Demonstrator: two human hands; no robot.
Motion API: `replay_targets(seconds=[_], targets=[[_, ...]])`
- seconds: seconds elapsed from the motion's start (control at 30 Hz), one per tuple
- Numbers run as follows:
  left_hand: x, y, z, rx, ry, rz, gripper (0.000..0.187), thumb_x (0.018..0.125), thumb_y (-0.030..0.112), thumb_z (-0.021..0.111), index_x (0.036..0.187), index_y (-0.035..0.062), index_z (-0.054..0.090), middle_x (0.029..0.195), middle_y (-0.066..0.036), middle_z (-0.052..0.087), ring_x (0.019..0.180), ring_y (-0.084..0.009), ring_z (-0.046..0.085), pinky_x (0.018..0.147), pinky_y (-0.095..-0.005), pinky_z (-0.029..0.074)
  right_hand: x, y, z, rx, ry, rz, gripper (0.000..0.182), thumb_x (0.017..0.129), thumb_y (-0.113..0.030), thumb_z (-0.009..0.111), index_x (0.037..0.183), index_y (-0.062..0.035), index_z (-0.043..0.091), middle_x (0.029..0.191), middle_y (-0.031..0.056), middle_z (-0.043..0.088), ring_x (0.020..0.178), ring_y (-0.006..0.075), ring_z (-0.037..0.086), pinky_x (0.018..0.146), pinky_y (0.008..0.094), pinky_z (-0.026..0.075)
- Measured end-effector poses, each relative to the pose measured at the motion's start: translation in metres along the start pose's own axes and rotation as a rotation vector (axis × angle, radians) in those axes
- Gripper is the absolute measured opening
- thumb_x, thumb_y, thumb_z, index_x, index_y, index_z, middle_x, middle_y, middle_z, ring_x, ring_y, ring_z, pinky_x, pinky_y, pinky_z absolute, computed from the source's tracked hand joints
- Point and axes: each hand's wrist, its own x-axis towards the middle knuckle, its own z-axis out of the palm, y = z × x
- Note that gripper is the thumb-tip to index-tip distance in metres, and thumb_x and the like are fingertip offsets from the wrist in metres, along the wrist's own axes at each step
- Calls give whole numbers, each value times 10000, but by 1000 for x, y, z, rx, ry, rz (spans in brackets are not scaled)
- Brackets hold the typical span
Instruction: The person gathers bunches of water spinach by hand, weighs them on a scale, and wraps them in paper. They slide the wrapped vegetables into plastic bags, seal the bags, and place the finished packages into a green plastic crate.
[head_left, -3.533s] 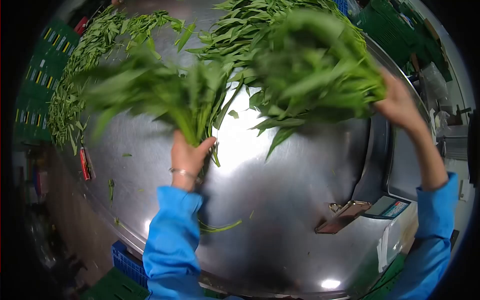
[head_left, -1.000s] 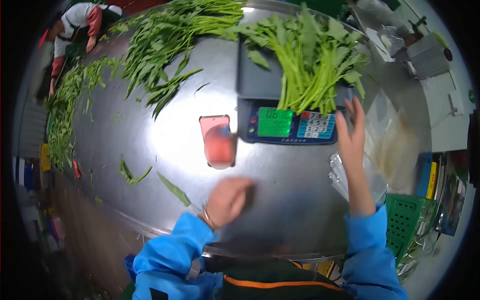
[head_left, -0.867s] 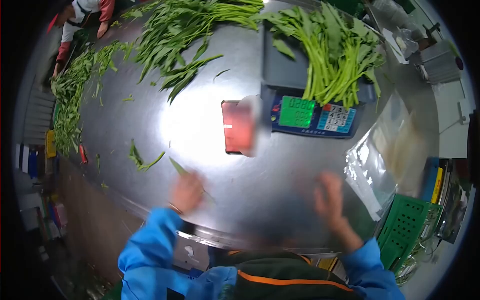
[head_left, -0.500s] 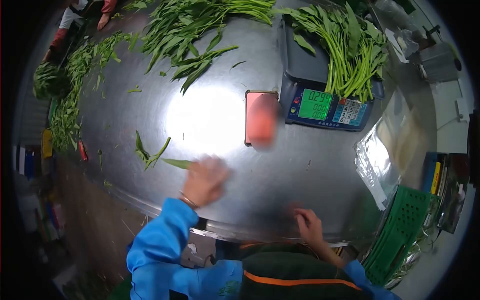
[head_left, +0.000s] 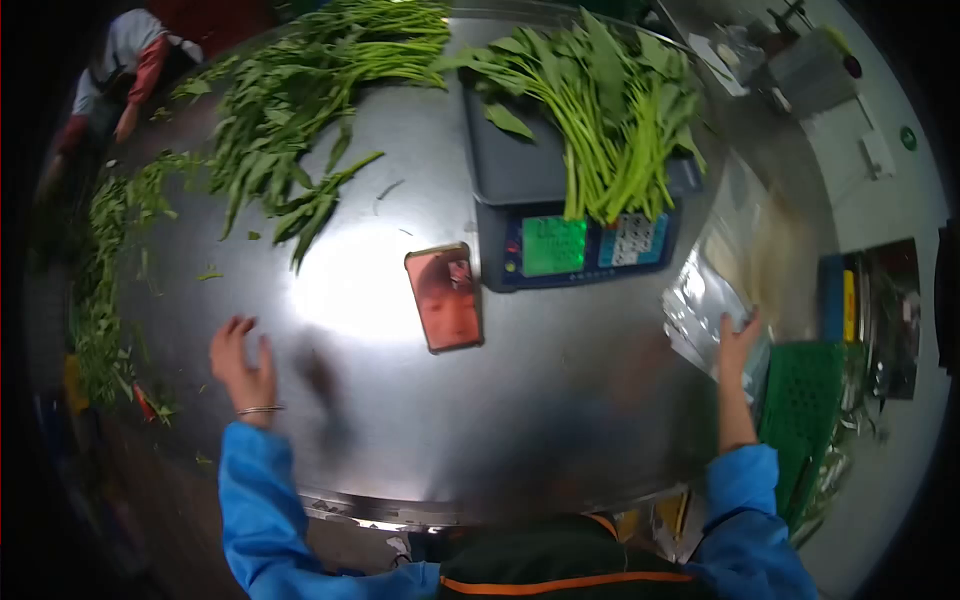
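My left hand (head_left: 243,365) is over the left part of the metal table, its fingers apart and nothing visible in it. At the right, my right hand (head_left: 738,350) reaches onto a stack of clear plastic bags (head_left: 700,300); its thumb and finger are apart on the bags, and no firm grip shows. Between the hands lies a phone (head_left: 445,298) with a lit reddish screen. Behind it stands a digital scale (head_left: 515,270) with a green display. A bunch of leafy green stems (head_left: 610,130) rests on its platform.
A large pile of leafy greens (head_left: 290,120) lies at the back left. Trimmed scraps (head_left: 105,290) line the table's left edge, near a small red object (head_left: 144,403). A green plastic crate (head_left: 805,400) stands at the right. Another person's arm (head_left: 145,75) shows at top left.
My left hand has moved left, and the loose stems that lay near it are gone from that spot. My right hand has moved from the front edge to the bags. The view has shifted.
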Motion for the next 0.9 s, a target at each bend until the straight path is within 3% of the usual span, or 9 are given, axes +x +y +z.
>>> replay_targets(seconds=[0.07,0.17,0.3,0.4,0.5,0.63,0.73,0.83,0.9], targets=[[35,39,10,-197,5,-72,217,730,44,594,947,47,603,955,-120,603,934,-279,558,823,-382,410,49,23,20,-346,68,0,795,763,-390,627,1285,97,276,1300,293,321,1202,396,323,1018,425,250],[86,47,69,-703,-225,-463,282,758,95,602,1022,1,574,971,-143,605,939,-308,563,869,-355,416,93,47,47,-323,45,-49,855,748,-453,621,1279,117,268,1290,317,323,1219,411,309,1023,427,245],[134,49,156,-110,-208,45,517,730,149,604,1202,17,437,1141,-166,524,1113,-317,452,945,-397,349,105,62,66,-378,71,-59,834,765,-455,596,1286,107,267,1287,308,338,1211,415,323,1025,421,245],[151,41,207,242,-185,8,557,724,137,587,1242,57,397,1098,-163,539,1081,-307,464,940,-417,325,113,73,68,-525,33,-98,741,791,-350,580,1287,103,267,1291,290,347,1206,403,336,1024,416,252],[169,43,194,200,-454,-131,579,717,144,586,1256,91,379,1019,-143,556,1024,-289,487,911,-430,321,126,88,68,-488,25,-187,577,802,-218,555,1248,88,352,1207,289,424,1135,389,411,976,422,308],[175,-8,173,11,-135,35,414,697,50,567,1106,96,524,943,-121,550,920,-299,512,796,-395,384,130,93,51,-424,-108,-195,442,791,-134,518,1197,30,455,1084,237,511,977,332,510,871,382,392],[212,-11,132,-158,108,-162,353,679,7,551,1018,105,571,964,-116,541,874,-302,515,764,-389,397,96,46,11,-281,-77,-158,233,802,-98,510,991,39,525,871,178,536,766,275,526,710,351,424],[265,1,124,27,182,259,381,669,14,552,1036,115,558,972,-112,527,895,-292,503,779,-382,391,29,-1,-19,-249,-159,-55,139,831,-93,498,872,39,501,761,142,498,680,243,494,643,325,412],[294,27,136,13,57,365,450,670,72,586,1113,91,505,993,-114,510,943,-287,482,804,-380,377,-16,-2,-26,-292,-244,-17,184,833,-75,499,980,35,511,755,122,520,664,222,492,640,296,414]])
